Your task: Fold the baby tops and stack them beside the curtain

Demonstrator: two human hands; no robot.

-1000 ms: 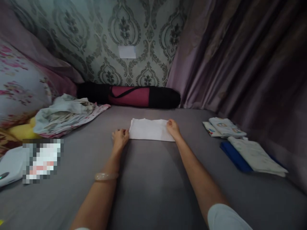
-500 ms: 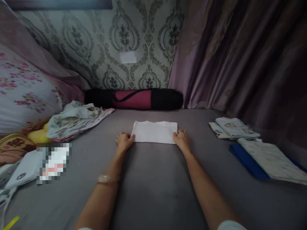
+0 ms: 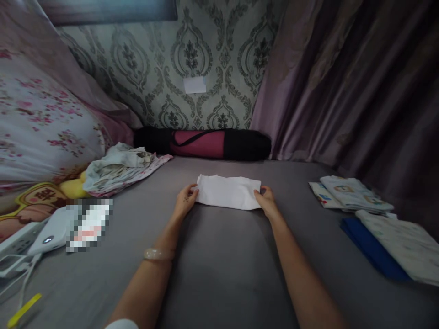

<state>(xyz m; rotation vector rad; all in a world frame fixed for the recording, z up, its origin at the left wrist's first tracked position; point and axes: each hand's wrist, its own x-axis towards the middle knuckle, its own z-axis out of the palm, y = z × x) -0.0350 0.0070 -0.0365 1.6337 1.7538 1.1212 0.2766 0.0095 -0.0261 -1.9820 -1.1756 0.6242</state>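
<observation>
A white folded cloth (image 3: 228, 193) lies in the middle of the grey bed sheet (image 3: 219, 256), a wide rectangle with slightly wavy edges. My left hand (image 3: 187, 198) grips its left end, thumb at the front corner and fingers tucked behind. At the opposite end, my right hand (image 3: 268, 201) pinches the cloth with the thumb on top and the fingers out of sight underneath or behind. Whether the cloth is lifted off the sheet cannot be made out. A pale bangle (image 3: 159, 254) circles my left wrist.
Folded printed cloths (image 3: 353, 192) and a pale cloth on a blue one (image 3: 375, 249) lie to the right. Heaped clothes (image 3: 118, 169), a white power bank (image 3: 56, 228) and a power strip (image 3: 20, 240) lie left. A black-and-maroon roll bag (image 3: 202, 144) lines the wall.
Both hands have tightened around the ends of the white cloth, whose right side now tilts slightly. The camera view has shifted a little to the left.
</observation>
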